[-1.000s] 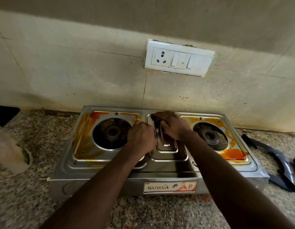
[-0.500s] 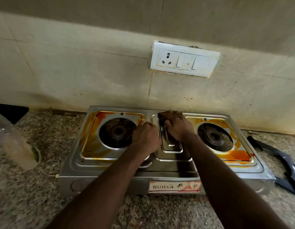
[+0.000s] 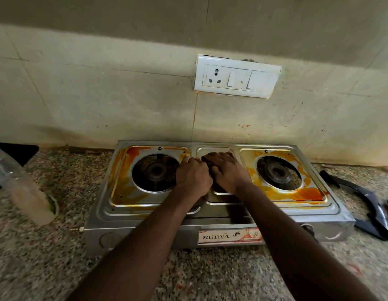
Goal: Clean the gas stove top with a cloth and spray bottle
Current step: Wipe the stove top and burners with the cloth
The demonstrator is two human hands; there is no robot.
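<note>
On my feed the stove (image 3: 210, 218) sits on the speckled desk (image 3: 47, 257) against the tiled wall, its front label (image 3: 230, 235) facing me at 6 o'clock. Both hands are down on its middle section. My right hand (image 3: 229, 172) lies over the raised centre panel with its fingers bent across a dark cloth (image 3: 207, 160), pinning it against the metal; only a small dark edge of the cloth shows, at the hand's 10 o'clock. My left hand (image 3: 193, 181) is just beside it, touching it, knuckles up and fingers curled under, on the ridge between the centre panel and the left burner (image 3: 155, 172). I cannot tell whether it has anything inside it.

Orange stains ring the tray around the left burner and, more thickly, the tray around the right burner (image 3: 277, 172), heaviest at that burner's 5 o'clock.

Well apart from the stove at its 9 o'clock, a clear bottle (image 3: 21, 187) leans on the desk, blurred. At 3 o'clock black pan supports (image 3: 366, 205) lie on the desk. A white switch plate (image 3: 236, 77) is on the wall at 12 o'clock.
</note>
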